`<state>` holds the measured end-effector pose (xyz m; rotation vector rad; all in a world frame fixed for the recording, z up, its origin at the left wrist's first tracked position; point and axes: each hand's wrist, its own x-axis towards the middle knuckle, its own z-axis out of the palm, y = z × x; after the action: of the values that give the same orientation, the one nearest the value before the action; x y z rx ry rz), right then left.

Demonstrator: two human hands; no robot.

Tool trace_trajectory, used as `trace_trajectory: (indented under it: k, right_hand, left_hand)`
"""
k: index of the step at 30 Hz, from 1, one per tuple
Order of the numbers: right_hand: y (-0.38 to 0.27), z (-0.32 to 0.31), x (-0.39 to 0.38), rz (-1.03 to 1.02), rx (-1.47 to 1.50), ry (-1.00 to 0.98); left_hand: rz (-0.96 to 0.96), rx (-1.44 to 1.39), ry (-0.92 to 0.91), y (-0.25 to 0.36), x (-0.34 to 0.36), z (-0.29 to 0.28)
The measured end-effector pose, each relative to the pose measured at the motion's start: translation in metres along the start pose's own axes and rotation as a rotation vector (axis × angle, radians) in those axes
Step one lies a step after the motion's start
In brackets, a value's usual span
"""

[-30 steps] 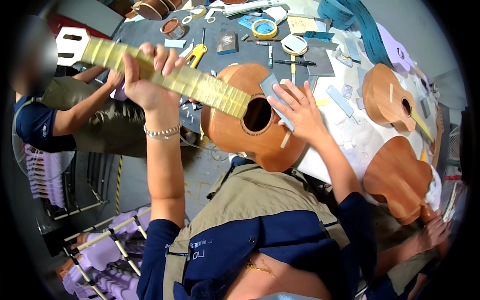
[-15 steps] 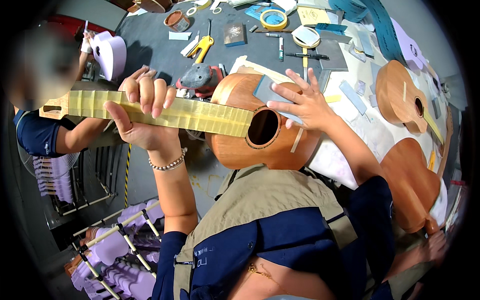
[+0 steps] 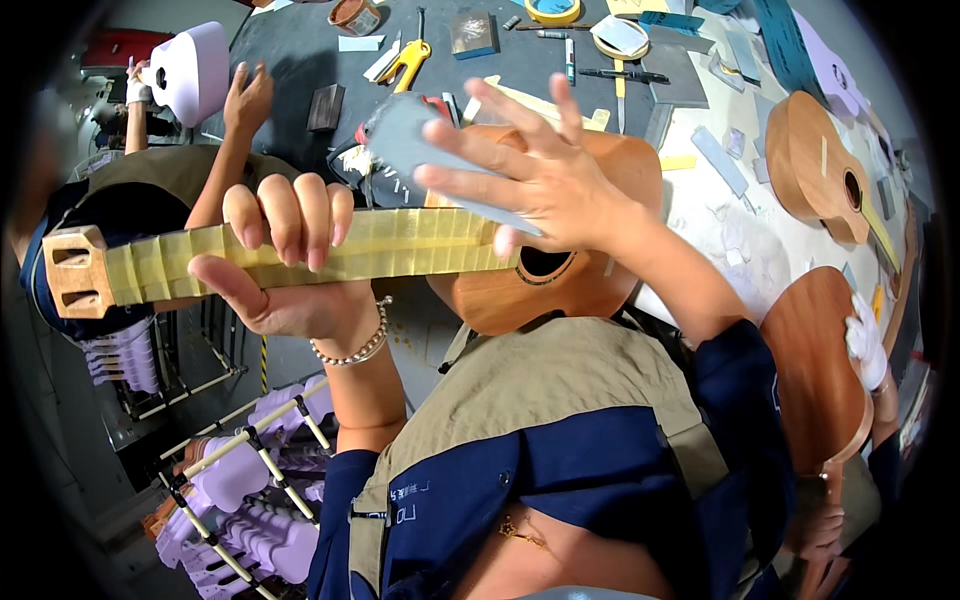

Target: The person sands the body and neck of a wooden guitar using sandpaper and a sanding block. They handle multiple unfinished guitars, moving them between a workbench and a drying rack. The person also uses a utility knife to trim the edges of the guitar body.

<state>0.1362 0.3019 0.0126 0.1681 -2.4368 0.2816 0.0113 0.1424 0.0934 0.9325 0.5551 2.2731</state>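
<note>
A wooden ukulele (image 3: 480,300) lies across my front, its body against my apron and its headstock (image 3: 80,272) pointing left. Yellowish masking tape (image 3: 400,245) covers the front of its neck. My left hand (image 3: 286,220) is wrapped round the neck, fingers over the far edge and thumb along the near side. With fingers spread, my right hand (image 3: 565,190) holds a grey sheet of sandpaper (image 3: 405,135) against the underside of the fingers. Hand and sheet are over the neck's end and partly hide the soundhole (image 3: 545,263).
Beyond the ukulele, a red-and-grey power tool (image 3: 375,190) is partly covered by the sheet. A dark block (image 3: 325,107), a yellow-handled tool (image 3: 408,62) and tape rolls (image 3: 620,38) lie on the bench. Co-workers are at both sides. Lilac bodies (image 3: 235,485) hang on a rack lower left.
My right hand has moved left with the sandpaper, from the body to over the neck's end. The neck has swung toward me, showing the whole headstock. At right, a gloved hand now touches another wooden body.
</note>
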Motion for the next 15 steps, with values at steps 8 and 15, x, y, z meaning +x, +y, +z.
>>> trace_trajectory:
  k: [8,15]
  right_hand:
    - [-0.03,0.014,-0.046,0.415,0.088,-0.139]
    - [-0.04,0.001,-0.052,0.547,0.073,-0.178]
  left_hand:
    - [0.108,0.084,0.085,0.006,-0.021,0.002]
    - [0.157,0.167,0.147,0.008,-0.027,0.001]
